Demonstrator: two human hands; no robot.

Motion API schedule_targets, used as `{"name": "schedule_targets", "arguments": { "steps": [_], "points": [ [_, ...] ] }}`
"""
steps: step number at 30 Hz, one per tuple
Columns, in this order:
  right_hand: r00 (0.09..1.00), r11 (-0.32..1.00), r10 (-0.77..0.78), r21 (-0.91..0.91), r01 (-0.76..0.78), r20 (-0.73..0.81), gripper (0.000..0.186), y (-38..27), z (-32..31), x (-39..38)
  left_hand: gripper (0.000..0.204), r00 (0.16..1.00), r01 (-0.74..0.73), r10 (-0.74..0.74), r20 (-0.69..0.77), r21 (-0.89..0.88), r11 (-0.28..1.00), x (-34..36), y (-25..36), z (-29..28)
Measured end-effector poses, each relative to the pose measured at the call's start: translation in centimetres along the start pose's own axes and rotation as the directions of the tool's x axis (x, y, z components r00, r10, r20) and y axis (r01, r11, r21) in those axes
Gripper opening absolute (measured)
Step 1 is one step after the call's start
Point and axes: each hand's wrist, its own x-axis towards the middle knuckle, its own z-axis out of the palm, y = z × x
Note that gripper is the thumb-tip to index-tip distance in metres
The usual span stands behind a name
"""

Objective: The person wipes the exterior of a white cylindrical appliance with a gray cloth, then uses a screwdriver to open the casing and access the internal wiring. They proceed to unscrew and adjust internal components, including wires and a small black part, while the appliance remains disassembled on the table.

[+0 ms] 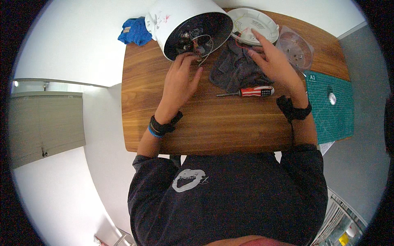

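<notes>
A white rounded appliance housing (176, 15) lies on its side at the far edge of the table, its dark opening facing me. Wires and small metal parts show inside, and a thin white wire (211, 48) loops out. My left hand (179, 80) reaches to the opening's lower rim, thumb apart from the fingers; the fingertips are partly lost against the dark interior. Over the near edge of a round white plastic cover (262, 25) hovers my right hand (273, 61), fingers spread and nothing seen in them. Red and dark wires (239, 36) lie beside that cover.
A dark grey cloth (234, 71) lies mid-table, with a red, white and black-handled screwdriver (256, 91) before it. To the right are a clear plastic dish (301, 47) of small metal parts and a green cutting mat (328, 119). A blue cloth (135, 32) sits far left.
</notes>
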Motion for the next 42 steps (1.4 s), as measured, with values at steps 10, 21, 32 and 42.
{"name": "schedule_targets", "arguments": {
  "steps": [10, 21, 32, 42],
  "points": [
    [0.823, 0.958, -0.088, -0.180, 0.225, 0.561, 0.040, -2.4, -0.5, -4.6, 0.071, 0.961, 0.176, -0.155, 0.229, -0.078, 0.981, -0.5, -0.2, 0.2],
    [0.834, 0.906, -0.031, -0.338, 0.257, 0.550, 0.051, -1.0, 0.9, -6.5, 0.076, 0.974, 0.081, -0.074, 0.213, -0.027, 0.996, 0.5, -2.4, 1.3],
    [0.812, 0.913, -0.052, -0.302, 0.275, 0.581, 0.040, -1.0, 0.8, -5.8, 0.046, 0.984, 0.105, -0.112, 0.141, 0.055, 0.993, 1.1, -2.3, 1.3],
    [0.791, 0.899, -0.041, -0.323, 0.295, 0.610, 0.037, -1.3, 1.1, -5.3, 0.036, 0.998, -0.002, -0.005, 0.056, 0.123, 0.992, 1.5, -2.0, 0.8]
  ]
}}
